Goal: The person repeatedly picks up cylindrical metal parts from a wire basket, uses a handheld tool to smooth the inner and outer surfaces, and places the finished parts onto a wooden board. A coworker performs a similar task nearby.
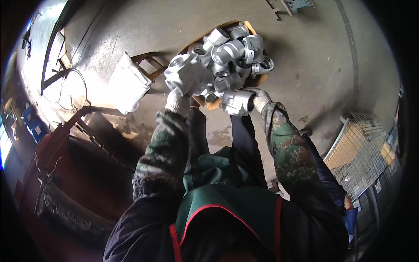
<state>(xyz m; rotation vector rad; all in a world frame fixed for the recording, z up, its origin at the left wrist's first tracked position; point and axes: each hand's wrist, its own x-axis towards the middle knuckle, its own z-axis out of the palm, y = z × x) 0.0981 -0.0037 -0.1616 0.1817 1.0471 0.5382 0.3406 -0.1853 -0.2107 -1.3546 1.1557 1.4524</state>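
My gloved left hand [175, 101] is at the near side of a silver-grey cast metal housing [188, 75], which is slightly smeared by motion. Its fingers are mostly hidden behind that casting, and it appears to grip it. On the right, my gloved right hand [260, 98] has its fingers at the dark open end of a second cast metal housing [235, 103], held tilted sideways at the box's near edge. Beyond both hands, a cardboard box [213, 105] is heaped with several similar round, hollow castings [229, 51], some poking above its rim.
A white sack-like cover [128, 84] lies over a wooden frame [151, 64] left of the box. Dark red metal equipment [54, 142] stands at the near left. At right is a wire mesh cage [360, 153] with cardboard inside; part of another person [349, 218] shows near it.
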